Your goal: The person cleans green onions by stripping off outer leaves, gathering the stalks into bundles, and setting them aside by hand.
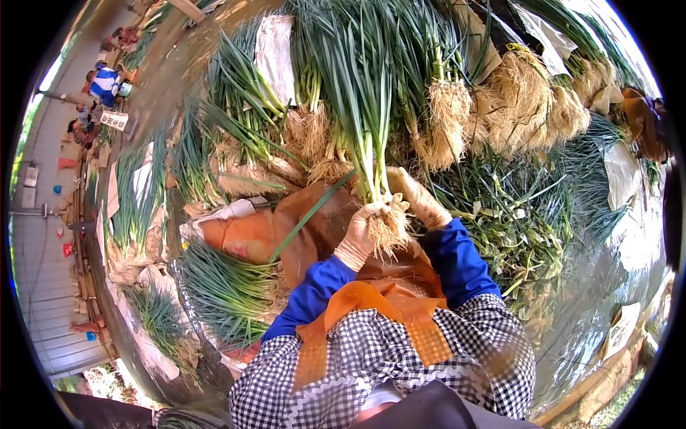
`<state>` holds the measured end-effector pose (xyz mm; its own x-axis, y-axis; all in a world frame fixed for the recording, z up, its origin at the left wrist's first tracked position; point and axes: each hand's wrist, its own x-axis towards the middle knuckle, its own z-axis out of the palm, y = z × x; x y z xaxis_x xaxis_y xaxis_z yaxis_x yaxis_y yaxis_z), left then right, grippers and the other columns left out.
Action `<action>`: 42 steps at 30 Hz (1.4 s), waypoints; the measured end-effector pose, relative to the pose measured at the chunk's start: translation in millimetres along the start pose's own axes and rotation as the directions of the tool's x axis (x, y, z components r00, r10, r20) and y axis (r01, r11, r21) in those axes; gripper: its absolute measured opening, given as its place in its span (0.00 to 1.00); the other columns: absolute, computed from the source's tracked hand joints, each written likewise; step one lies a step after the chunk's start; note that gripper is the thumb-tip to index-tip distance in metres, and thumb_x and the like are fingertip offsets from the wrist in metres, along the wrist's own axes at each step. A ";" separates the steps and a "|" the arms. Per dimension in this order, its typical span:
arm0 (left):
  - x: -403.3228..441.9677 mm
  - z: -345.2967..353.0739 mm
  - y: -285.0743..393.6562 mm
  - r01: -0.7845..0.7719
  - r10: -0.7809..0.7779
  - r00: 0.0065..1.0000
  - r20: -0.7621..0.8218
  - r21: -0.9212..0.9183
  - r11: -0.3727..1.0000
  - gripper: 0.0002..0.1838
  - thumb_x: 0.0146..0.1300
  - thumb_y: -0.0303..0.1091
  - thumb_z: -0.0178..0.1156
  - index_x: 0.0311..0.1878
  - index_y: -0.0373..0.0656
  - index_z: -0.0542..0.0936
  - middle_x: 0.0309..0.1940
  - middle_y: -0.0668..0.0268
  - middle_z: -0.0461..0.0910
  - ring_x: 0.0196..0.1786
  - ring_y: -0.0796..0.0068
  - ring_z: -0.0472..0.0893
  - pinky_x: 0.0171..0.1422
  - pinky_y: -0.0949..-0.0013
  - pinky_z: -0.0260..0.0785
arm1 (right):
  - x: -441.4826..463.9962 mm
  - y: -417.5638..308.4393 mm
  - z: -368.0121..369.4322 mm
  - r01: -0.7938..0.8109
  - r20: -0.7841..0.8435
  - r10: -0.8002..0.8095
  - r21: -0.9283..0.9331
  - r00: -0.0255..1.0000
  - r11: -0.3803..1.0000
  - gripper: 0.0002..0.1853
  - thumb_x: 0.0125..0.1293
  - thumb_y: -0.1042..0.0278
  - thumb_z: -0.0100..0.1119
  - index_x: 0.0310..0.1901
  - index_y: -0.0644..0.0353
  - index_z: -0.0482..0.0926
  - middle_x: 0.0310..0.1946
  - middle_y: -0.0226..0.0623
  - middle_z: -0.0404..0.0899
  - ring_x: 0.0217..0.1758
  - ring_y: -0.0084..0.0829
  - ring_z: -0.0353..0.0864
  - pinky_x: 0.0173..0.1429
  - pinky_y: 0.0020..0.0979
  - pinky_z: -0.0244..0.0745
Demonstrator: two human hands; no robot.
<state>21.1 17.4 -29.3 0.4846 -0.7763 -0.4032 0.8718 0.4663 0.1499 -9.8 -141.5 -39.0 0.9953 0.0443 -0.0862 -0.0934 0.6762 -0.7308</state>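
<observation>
A small bunch of green onions (373,154) stands upright in front of my chest, leaves away from me and pale roots toward me. My left hand (362,227), in a tan glove, is closed around the bunch just above the roots (388,227). On the other side, my right hand (414,194), also gloved, is closed against the base of the stems; its fingertips are partly hidden. A loose green leaf (312,217) slants beside my left hand. Below the bunch lies an orange-brown apron (304,250) across my lap.
Large bundles with tan roots (449,121) lie ahead. Another pile of green onions (221,289) is at the left. Trimmed leaves and scraps (518,236) cover the ground at the right. Several people (106,82) are far off at the upper left, near a sign (114,119).
</observation>
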 end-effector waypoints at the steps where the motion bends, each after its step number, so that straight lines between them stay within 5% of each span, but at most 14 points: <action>1: 0.5 -8.0 2.2 0.041 -0.039 0.998 0.043 -0.051 0.998 0.15 0.57 0.25 0.55 0.49 0.32 0.72 0.38 0.59 0.77 0.42 0.69 0.78 0.53 0.69 0.72 | -9.1 19.4 1.4 -0.128 -0.048 0.126 -0.041 0.991 0.991 0.24 0.69 0.48 0.48 0.53 0.62 0.71 0.40 0.34 0.76 0.43 0.24 0.75 0.53 0.28 0.70; 6: -36.5 46.7 35.1 0.117 -0.028 0.950 0.310 -0.275 0.954 0.24 0.56 0.24 0.54 0.58 0.36 0.67 0.30 0.67 0.70 0.34 0.74 0.72 0.40 0.70 0.70 | -65.3 -22.7 -19.0 -0.407 -0.258 0.322 -0.695 0.911 0.592 0.17 0.67 0.53 0.53 0.30 0.58 0.79 0.22 0.27 0.77 0.27 0.20 0.72 0.37 0.24 0.71; 8: -44.9 56.4 47.4 0.073 0.143 0.818 0.557 -0.347 0.935 0.28 0.55 0.23 0.54 0.62 0.39 0.62 0.30 0.68 0.69 0.34 0.75 0.72 0.39 0.69 0.71 | -32.5 5.6 -100.8 -0.227 -0.263 0.037 -0.890 0.964 -0.395 0.15 0.67 0.56 0.52 0.32 0.58 0.79 0.26 0.38 0.80 0.29 0.32 0.79 0.38 0.29 0.75; 9: -48.7 65.6 53.5 -0.034 0.186 0.768 0.613 -0.252 0.967 0.29 0.53 0.22 0.53 0.62 0.41 0.63 0.30 0.69 0.68 0.34 0.74 0.73 0.40 0.67 0.72 | -16.6 1.3 -122.2 -0.091 -0.021 -0.152 -0.880 0.988 -0.466 0.14 0.66 0.55 0.52 0.35 0.57 0.79 0.29 0.41 0.80 0.34 0.37 0.80 0.40 0.32 0.75; 10: -50.8 68.5 50.7 -0.152 0.237 0.800 0.551 -0.196 0.969 0.25 0.50 0.24 0.55 0.55 0.42 0.68 0.29 0.70 0.69 0.35 0.73 0.73 0.42 0.65 0.73 | 3.9 -34.8 -83.8 -0.313 -0.344 -0.323 -0.938 0.882 0.146 0.14 0.65 0.54 0.52 0.39 0.55 0.78 0.33 0.40 0.81 0.36 0.38 0.80 0.40 0.34 0.74; 16: -7.5 10.3 5.1 -0.383 0.289 0.904 0.316 0.295 0.875 0.11 0.46 0.19 0.53 0.33 0.44 0.70 0.34 0.68 0.72 0.48 0.71 0.74 0.63 0.63 0.65 | 121.3 -61.3 -78.6 -0.525 -0.438 -0.359 -0.829 0.824 -0.194 0.17 0.61 0.50 0.59 0.41 0.56 0.77 0.29 0.39 0.80 0.35 0.44 0.80 0.41 0.36 0.76; 22: 5.4 -30.8 -15.2 -0.133 0.149 0.985 -0.085 0.171 0.976 0.13 0.53 0.19 0.57 0.42 0.42 0.72 0.35 0.67 0.76 0.36 0.75 0.79 0.46 0.72 0.73 | 6.5 -54.3 -15.3 -0.023 -0.185 -0.118 -0.622 0.975 0.782 0.15 0.66 0.59 0.54 0.40 0.66 0.76 0.28 0.36 0.78 0.30 0.31 0.79 0.36 0.28 0.76; 26: 20.6 -35.4 -44.4 0.031 0.020 0.987 -0.161 0.309 0.950 0.11 0.54 0.21 0.59 0.41 0.41 0.75 0.33 0.68 0.77 0.37 0.75 0.78 0.44 0.73 0.74 | -27.1 -3.9 -3.7 -0.154 -0.077 -0.496 -0.981 0.865 -0.116 0.15 0.62 0.57 0.57 0.21 0.54 0.72 0.15 0.37 0.73 0.17 0.38 0.73 0.23 0.36 0.68; 28: 18.7 -26.9 -47.3 0.017 0.064 0.970 -0.234 0.331 0.944 0.11 0.55 0.22 0.58 0.42 0.40 0.75 0.33 0.66 0.77 0.37 0.74 0.78 0.45 0.72 0.74 | -37.5 3.5 2.9 -0.190 -0.087 -0.435 -0.962 0.896 -0.198 0.17 0.60 0.57 0.58 0.18 0.54 0.69 0.14 0.36 0.72 0.14 0.37 0.72 0.20 0.35 0.66; 33: 17.2 -32.0 -31.7 -0.134 0.166 0.975 -0.150 0.204 0.970 0.10 0.54 0.22 0.56 0.40 0.36 0.75 0.39 0.60 0.79 0.36 0.78 0.77 0.45 0.75 0.74 | -110.4 -15.0 -10.6 0.247 -0.230 -0.660 -0.800 0.715 0.547 0.14 0.70 0.65 0.47 0.25 0.52 0.74 0.20 0.30 0.76 0.20 0.19 0.74 0.20 0.22 0.68; 34: 17.4 -32.1 -28.1 -0.134 0.157 0.983 -0.091 0.218 0.967 0.09 0.53 0.21 0.56 0.39 0.37 0.74 0.41 0.58 0.79 0.37 0.78 0.77 0.46 0.75 0.74 | -126.7 -27.8 -29.7 -0.159 -0.448 -0.595 -0.866 0.667 0.474 0.14 0.70 0.66 0.46 0.25 0.54 0.74 0.20 0.29 0.76 0.20 0.20 0.74 0.21 0.23 0.71; 36: 18.8 -37.0 -27.0 -0.098 0.114 0.989 -0.091 0.165 0.981 0.09 0.53 0.21 0.55 0.39 0.38 0.74 0.43 0.56 0.79 0.38 0.78 0.77 0.47 0.74 0.74 | -145.3 -42.6 -67.6 -0.465 -0.407 -0.542 -0.885 0.735 0.033 0.11 0.69 0.65 0.49 0.29 0.56 0.76 0.20 0.32 0.77 0.21 0.22 0.75 0.22 0.24 0.73; 38: 20.8 -34.1 -27.0 -0.063 0.073 0.994 -0.087 0.115 0.991 0.09 0.53 0.20 0.54 0.39 0.39 0.73 0.46 0.55 0.78 0.39 0.78 0.77 0.47 0.73 0.74 | -132.9 -49.7 -86.1 -0.499 -0.663 0.150 -0.675 0.733 -0.543 0.17 0.67 0.53 0.52 0.40 0.60 0.78 0.27 0.38 0.79 0.28 0.26 0.79 0.31 0.27 0.74; 42: 12.0 -20.5 -29.7 -0.100 0.134 0.982 -0.132 0.232 0.968 0.09 0.54 0.23 0.57 0.39 0.42 0.74 0.30 0.68 0.76 0.34 0.78 0.76 0.43 0.73 0.73 | -30.1 -46.8 -6.4 -0.357 -0.517 -0.173 -0.761 0.839 0.542 0.30 0.59 0.37 0.53 0.43 0.61 0.80 0.29 0.41 0.82 0.35 0.41 0.82 0.44 0.37 0.74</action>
<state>-0.5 3.0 -57.0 0.5829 -0.6440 -0.4955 0.8115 0.4307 0.3948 -35.6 -179.2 -6.5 0.8374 -0.4596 -0.2959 -0.4258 -0.2092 -0.8803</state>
